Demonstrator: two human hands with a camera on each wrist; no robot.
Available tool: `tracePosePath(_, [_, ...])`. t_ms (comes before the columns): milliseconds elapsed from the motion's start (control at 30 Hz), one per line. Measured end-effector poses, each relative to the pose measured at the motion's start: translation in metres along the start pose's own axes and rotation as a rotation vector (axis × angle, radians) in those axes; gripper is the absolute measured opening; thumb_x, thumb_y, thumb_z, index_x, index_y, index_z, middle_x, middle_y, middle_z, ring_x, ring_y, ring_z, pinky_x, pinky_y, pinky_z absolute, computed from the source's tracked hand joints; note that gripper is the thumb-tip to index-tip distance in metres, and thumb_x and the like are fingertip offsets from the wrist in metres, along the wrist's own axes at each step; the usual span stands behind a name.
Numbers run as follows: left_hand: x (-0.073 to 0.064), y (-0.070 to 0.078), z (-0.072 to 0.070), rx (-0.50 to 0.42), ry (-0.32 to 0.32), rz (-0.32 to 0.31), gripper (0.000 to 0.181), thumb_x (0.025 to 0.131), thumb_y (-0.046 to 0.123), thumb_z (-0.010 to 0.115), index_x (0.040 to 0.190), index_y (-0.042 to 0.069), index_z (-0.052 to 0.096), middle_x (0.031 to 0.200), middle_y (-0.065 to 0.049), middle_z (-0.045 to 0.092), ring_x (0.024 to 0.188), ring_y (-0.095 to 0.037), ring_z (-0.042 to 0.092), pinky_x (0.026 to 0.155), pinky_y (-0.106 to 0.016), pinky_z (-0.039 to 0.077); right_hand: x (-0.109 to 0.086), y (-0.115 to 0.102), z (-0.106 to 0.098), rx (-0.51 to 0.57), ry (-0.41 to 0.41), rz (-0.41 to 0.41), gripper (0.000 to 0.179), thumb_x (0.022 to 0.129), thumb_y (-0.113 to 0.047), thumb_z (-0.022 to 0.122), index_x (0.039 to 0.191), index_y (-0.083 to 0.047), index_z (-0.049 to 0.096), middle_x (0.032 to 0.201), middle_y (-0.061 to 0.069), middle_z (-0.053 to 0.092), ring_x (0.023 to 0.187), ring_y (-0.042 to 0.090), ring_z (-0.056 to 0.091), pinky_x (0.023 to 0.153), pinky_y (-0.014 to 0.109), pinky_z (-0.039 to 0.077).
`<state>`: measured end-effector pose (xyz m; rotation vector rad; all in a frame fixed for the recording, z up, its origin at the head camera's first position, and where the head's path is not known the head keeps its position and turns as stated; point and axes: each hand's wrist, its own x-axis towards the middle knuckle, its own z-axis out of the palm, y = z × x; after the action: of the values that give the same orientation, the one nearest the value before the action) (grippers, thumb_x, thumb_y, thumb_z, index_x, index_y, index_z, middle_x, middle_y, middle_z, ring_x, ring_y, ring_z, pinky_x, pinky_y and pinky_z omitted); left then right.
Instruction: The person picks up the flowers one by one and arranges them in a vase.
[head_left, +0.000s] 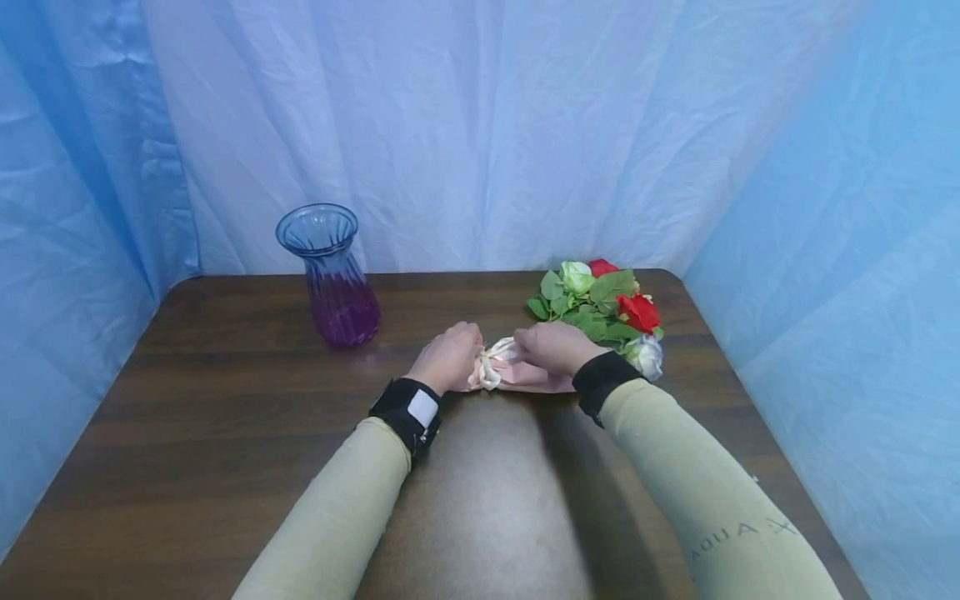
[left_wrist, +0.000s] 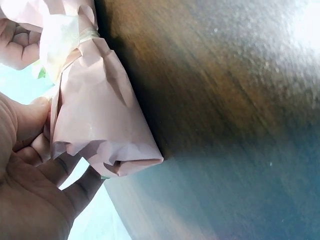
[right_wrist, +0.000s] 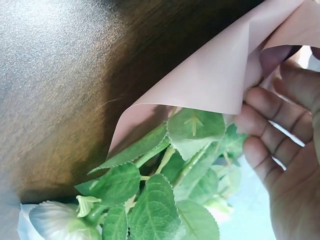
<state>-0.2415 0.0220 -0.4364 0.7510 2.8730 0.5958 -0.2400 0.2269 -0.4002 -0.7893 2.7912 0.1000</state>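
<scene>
A bouquet of artificial roses lies on its side, wrapped in pink paper (head_left: 536, 381) and tied with a cream ribbon (head_left: 490, 372) in a bow. My left hand (head_left: 450, 354) grips the wrapped stem end; in the left wrist view its thumb and fingers pinch the pink wrapping paper (left_wrist: 95, 110) below the tie. On the other side of the bow, my right hand (head_left: 557, 346) pinches a loop of the ribbon. In the right wrist view, the curled fingers of that hand (right_wrist: 280, 120) lie along the paper's open edge, beside green leaves (right_wrist: 150, 210).
A glass vase (head_left: 341, 292), blue above and purple below, stands at the back left of the brown wooden table (head_left: 225, 467). Red roses (head_left: 639, 313) and pale roses (head_left: 576, 277) reach toward the table's back right corner. Blue-white curtains (head_left: 450, 133) surround the table.
</scene>
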Motion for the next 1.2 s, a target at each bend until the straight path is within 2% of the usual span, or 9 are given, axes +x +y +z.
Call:
tracePosePath(167, [0.0021,-0.0011,0.0012,-0.011,0.005,0.006,0.015,0.105,0.016,0.054,0.109,0.004,0.063,0.102,-0.009,0.063,0.099,-0.025,0.066,0.089,-0.042,0.056,0.0004,-0.0012,0.0007,-0.008,-0.003,-0.043,0.014,0.100,-0.015,0.062,0.087,-0.015,0.059,0.077,-0.001,0.064,0.069,0.019,0.060,0.068,0.038,0.052])
tracePosePath(567, [-0.0007,-0.0005,-0.0028,-0.032,0.009,-0.011,0.014,0.106,0.016,0.054,0.109,0.005,0.061,0.101,-0.010,0.065,0.100,-0.027,0.067,0.088,-0.043,0.056,-0.0018,-0.0041,-0.0020,0.037,-0.027,-0.017,0.018,0.101,-0.014,0.061,0.083,-0.018,0.061,0.077,-0.001,0.064,0.071,0.021,0.059,0.072,0.038,0.052])
tracePosePath(767, [-0.0011,-0.0011,-0.0027,-0.065,0.019,-0.025,0.013,0.106,0.015,0.053,0.110,0.004,0.060,0.101,-0.011,0.066,0.099,-0.029,0.068,0.086,-0.045,0.057,-0.0017,-0.0035,-0.0016,0.021,-0.031,-0.040,0.018,0.100,-0.012,0.060,0.083,-0.017,0.061,0.077,0.000,0.064,0.072,0.021,0.060,0.073,0.040,0.053])
tracePosePath(1033, [-0.0022,-0.0019,-0.0042,-0.066,0.019,-0.006,0.014,0.106,0.015,0.053,0.111,0.003,0.058,0.101,-0.012,0.065,0.099,-0.030,0.068,0.088,-0.045,0.056,-0.0013,-0.0019,-0.0019,0.033,-0.061,-0.054,0.018,0.100,-0.010,0.058,0.083,-0.017,0.060,0.076,-0.001,0.062,0.071,0.019,0.058,0.072,0.036,0.052])
tracePosePath(1200, [-0.0022,-0.0008,-0.0065,-0.095,0.004,-0.042,0.014,0.108,0.015,0.050,0.112,0.004,0.057,0.101,-0.012,0.066,0.098,-0.029,0.068,0.089,-0.044,0.056,-0.0004,-0.0002,-0.0030,0.059,-0.084,-0.070,0.016,0.098,-0.007,0.060,0.085,-0.015,0.059,0.076,-0.001,0.060,0.072,0.017,0.057,0.072,0.035,0.050])
